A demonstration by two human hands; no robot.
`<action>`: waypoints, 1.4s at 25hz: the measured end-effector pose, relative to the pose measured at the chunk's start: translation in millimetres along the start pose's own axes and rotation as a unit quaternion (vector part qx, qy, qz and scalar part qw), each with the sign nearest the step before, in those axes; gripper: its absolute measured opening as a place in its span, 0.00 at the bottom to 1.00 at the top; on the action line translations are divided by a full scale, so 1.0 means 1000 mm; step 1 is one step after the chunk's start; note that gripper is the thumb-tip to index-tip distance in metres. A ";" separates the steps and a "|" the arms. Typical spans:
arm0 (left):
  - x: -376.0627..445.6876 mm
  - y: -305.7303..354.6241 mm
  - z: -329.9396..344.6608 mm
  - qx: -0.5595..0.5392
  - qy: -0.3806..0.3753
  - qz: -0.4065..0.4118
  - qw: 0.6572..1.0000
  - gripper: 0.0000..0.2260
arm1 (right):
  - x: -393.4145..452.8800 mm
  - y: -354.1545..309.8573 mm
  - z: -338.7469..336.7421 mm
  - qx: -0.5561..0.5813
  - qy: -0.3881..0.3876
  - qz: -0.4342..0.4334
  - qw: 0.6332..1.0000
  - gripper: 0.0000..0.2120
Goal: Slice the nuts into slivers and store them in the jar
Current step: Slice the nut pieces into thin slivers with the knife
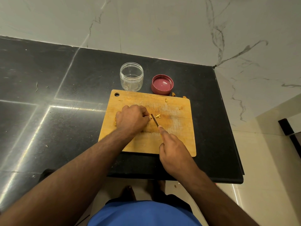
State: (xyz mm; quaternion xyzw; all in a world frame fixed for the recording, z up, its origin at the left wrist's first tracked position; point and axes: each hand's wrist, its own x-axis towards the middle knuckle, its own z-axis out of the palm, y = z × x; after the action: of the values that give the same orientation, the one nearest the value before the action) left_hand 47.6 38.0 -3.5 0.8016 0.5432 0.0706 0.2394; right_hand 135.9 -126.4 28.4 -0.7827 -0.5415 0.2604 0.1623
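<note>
A wooden cutting board (pixel 175 136) lies on the black counter. My left hand (pixel 132 119) rests on the board with its fingers curled, pinching a small nut at its fingertips; the nut itself is mostly hidden. My right hand (pixel 172 150) grips a small knife (pixel 154 119), index finger along its spine, and the blade stands right beside the left fingertips. A few pale nut slivers (pixel 158 116) lie just right of the blade. Behind the board stands a clear jar (pixel 131 79), open and empty, with its red lid (pixel 162 84) upside down to its right.
Nut crumbs (pixel 173 94) lie near the lid and on the board's far edge. The black counter (pixel 73 88) ends close to the board's right side and front. A marble wall rises behind; the floor and my feet show below.
</note>
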 end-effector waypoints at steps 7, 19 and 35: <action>-0.001 0.001 -0.001 0.001 0.001 0.002 1.000 0.09 | 0.011 -0.003 0.004 -0.031 -0.012 -0.001 0.999 0.26; -0.001 0.001 -0.003 0.013 0.005 0.005 1.000 0.08 | -0.009 0.003 0.007 -0.014 -0.013 0.013 1.000 0.27; -0.001 -0.002 0.000 -0.005 0.008 -0.006 1.000 0.08 | 0.010 -0.002 0.006 -0.015 -0.001 -0.008 1.000 0.26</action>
State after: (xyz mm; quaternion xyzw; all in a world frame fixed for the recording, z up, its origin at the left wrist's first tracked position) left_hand 45.8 38.0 -4.2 0.7965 0.5495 0.0784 0.2395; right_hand 133.9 -116.5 22.5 -0.7804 -0.5517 0.2517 0.1524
